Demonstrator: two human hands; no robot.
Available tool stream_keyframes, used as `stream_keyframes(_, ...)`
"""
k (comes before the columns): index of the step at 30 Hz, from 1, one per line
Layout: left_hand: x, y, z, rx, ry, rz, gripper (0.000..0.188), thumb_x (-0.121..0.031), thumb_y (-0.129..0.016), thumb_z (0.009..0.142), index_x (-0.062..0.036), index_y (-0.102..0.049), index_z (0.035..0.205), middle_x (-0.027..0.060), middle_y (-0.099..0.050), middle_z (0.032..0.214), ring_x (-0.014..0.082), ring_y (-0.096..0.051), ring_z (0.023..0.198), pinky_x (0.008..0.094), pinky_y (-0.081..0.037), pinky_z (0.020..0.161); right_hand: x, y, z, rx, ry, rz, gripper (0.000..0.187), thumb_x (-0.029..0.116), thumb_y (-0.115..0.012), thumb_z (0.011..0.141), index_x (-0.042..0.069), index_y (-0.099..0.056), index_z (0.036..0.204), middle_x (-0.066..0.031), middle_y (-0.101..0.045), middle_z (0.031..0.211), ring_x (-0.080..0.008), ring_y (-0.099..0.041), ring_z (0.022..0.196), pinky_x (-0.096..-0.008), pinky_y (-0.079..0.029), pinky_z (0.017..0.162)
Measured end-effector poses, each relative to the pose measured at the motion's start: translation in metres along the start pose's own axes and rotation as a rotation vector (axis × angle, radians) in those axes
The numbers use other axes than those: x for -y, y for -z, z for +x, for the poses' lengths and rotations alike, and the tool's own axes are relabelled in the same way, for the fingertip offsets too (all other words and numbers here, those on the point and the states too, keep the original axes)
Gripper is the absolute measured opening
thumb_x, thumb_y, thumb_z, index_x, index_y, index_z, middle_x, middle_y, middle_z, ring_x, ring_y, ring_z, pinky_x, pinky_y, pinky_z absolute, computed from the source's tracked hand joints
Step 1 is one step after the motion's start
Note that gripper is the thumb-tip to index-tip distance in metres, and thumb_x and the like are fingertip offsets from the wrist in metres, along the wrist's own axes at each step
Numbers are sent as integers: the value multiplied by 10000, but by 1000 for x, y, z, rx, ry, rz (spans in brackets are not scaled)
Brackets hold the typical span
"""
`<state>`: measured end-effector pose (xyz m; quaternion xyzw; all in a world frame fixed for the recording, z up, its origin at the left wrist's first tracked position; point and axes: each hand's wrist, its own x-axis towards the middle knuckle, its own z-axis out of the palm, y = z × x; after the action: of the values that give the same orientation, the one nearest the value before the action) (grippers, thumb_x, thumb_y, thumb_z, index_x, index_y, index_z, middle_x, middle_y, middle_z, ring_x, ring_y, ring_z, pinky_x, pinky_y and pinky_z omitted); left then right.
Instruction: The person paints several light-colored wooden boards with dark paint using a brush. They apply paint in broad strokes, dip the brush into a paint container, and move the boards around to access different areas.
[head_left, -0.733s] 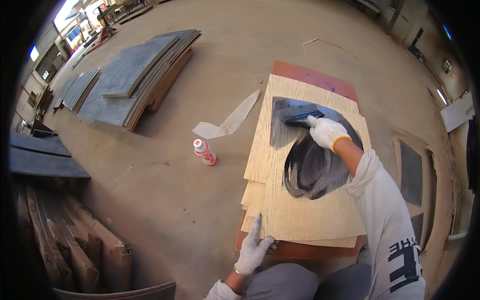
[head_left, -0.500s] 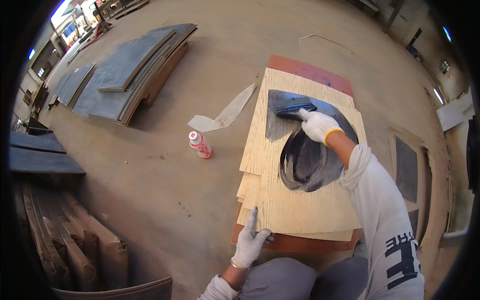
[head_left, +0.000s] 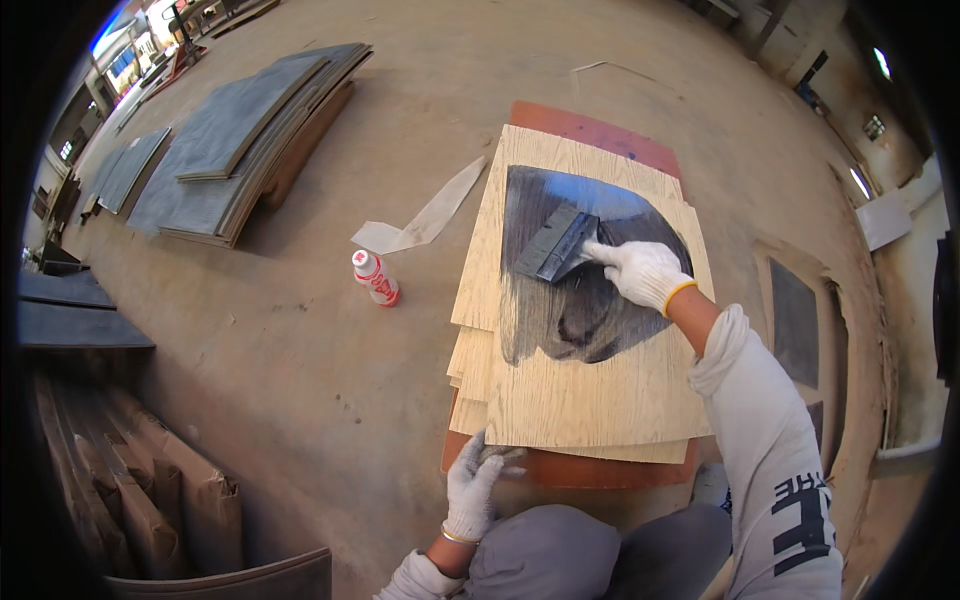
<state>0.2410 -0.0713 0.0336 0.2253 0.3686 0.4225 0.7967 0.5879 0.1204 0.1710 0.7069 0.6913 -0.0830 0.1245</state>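
My right hand (head_left: 648,272), in a white glove with a yellow cuff, grips a wide flat brush (head_left: 560,244) with dark bristles. The bristles rest on a pale wood-grain board (head_left: 590,405), tilted toward its left side. Wet black stain (head_left: 640,215) covers much of the board's upper and middle part, streaked at the left and pooled darker below the brush. My left hand (head_left: 472,490), gloved with grey-smudged fingertips, is at the board's near left corner. Its fingers are apart, and whether they touch the edge I cannot tell. More boards lie underneath, slightly fanned out.
A reddish-brown panel (head_left: 570,478) lies under the boards. Left of them stand a white-capped bottle (head_left: 376,280) with red markings and a pale strip (head_left: 425,218) on the floor. Dark sheets (head_left: 245,120) are stacked farther left; brown wrapped bundles (head_left: 190,490) stand near left.
My right hand has drawn the brush nearer and turned it, spreading the stain down the board's left part. My left hand has slid off the board's face to its corner.
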Motion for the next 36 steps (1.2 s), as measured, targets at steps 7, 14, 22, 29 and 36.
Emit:
stream_keyframes(7, -17, 6, -14, 145, 132, -435, 824, -111, -644, 895, 22, -303, 1633, 269, -417, 1626, 423, -403, 1514, 571, -361, 1220, 65, -1, -70, 245, 272, -81, 526, 278, -547, 1020, 361, -518, 1539, -157, -710, 1076, -346, -735, 960, -481, -578, 828)
stream_keyframes(14, -4, -2, 2, 160, 19, -472, 791, -82, -596, 927, -56, -300, 1660, 165, -369, 1692, 357, -346, 1563, 566, -310, 1247, 50, -19, -36, 40, 51, 32, 494, 240, -500, 1011, 347, -565, 1489, -145, -761, 994, -351, -743, 913, -486, -587, 780)
stream_keyframes(22, -5, 5, 6, 188, -13, -472, 830, -75, -603, 922, -50, -252, 1673, 151, -366, 1695, 347, -361, 1553, 549, -325, 1241, 65, 3, -28, 56, -3, 94, 452, 249, -498, 1028, 334, -598, 1460, -115, -754, 1179, -345, -724, 1077, -473, -583, 881)
stream_keyframes(29, 8, 9, -11, 117, 71, -453, 785, -45, -597, 920, -36, -301, 1647, 178, -399, 1666, 370, -382, 1533, 565, -343, 1229, 76, -14, -73, 118, 177, 59, 499, 202, -530, 979, 323, -554, 1463, -166, -748, 985, -350, -754, 939, -494, -598, 765)
stream_keyframes(36, 12, 19, -22, 44, 105, -441, 727, -45, -600, 938, -13, -345, 1618, 241, -446, 1614, 414, -543, 1381, 548, -483, 1107, 88, -21, -116, 154, 138, 14, 535, 251, -553, 999, 365, -529, 1521, -125, -739, 969, -323, -748, 894, -489, -589, 759)
